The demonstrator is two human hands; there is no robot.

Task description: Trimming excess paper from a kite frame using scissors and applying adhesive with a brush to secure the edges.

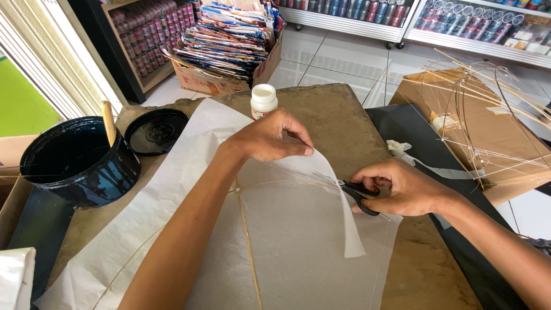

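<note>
Most of the thin white paper sheet [298, 229] over the bamboo stick frame [248, 241] looks trimmed, I judge, as my right hand [402, 186] grips black-handled scissors [357, 194] mid-cut, my left hand [270, 138] pinching the paper's edge, white glue bottle [263, 101] beyond.

Seen from above, a left hand [270, 136] pinches the edge of thin white paper [298, 229] laid over a bamboo frame [248, 241]. The right hand [402, 186] holds black-handled scissors [357, 192] at the paper's edge. A black paint bucket [77, 161] sits at the left of the table [338, 115].
</note>
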